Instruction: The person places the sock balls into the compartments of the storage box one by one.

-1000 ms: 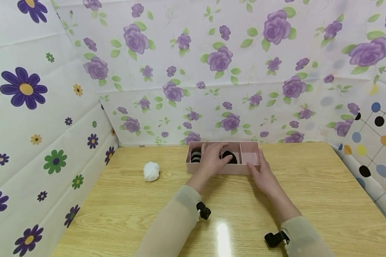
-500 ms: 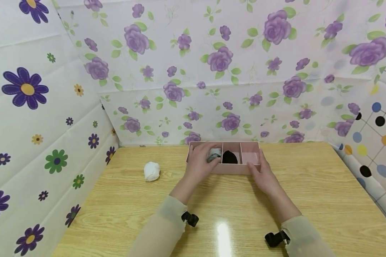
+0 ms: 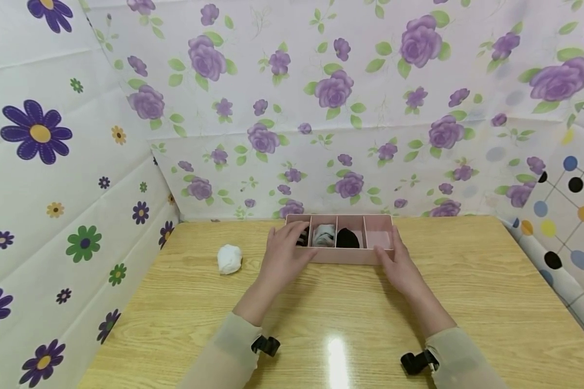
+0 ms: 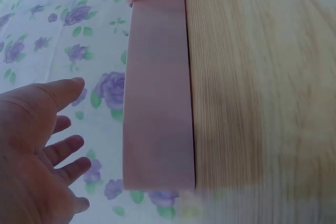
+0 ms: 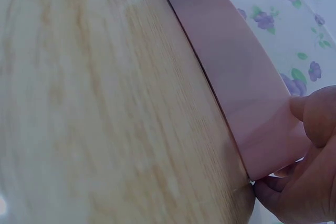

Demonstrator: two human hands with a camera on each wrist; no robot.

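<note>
A pink divided storage box (image 3: 345,256) stands near the back of the table. From its left, its compartments hold a black-and-grey striped balled sock (image 3: 302,237), a grey one (image 3: 324,235) and a black one (image 3: 347,238); the rightmost shows only its pink floor. Over the box's left end hovers my left hand (image 3: 283,256), fingers spread and partly covering the striped sock. In the left wrist view that hand (image 4: 37,150) appears apart from the box, holding nothing. My right hand (image 3: 400,267) grips the box's right end, thumb at the front wall and fingers around the end (image 5: 310,166).
A white balled-up cloth (image 3: 229,259), perhaps a sock, lies on the wooden table (image 3: 194,319) left of the box. A flowered sheet (image 3: 253,162) hangs right behind the box. Patterned sheets also stand at the left and right sides.
My left hand has moved left from the middle compartments to the box's left end, uncovering the grey sock. The right hand, box and white cloth have stayed put.
</note>
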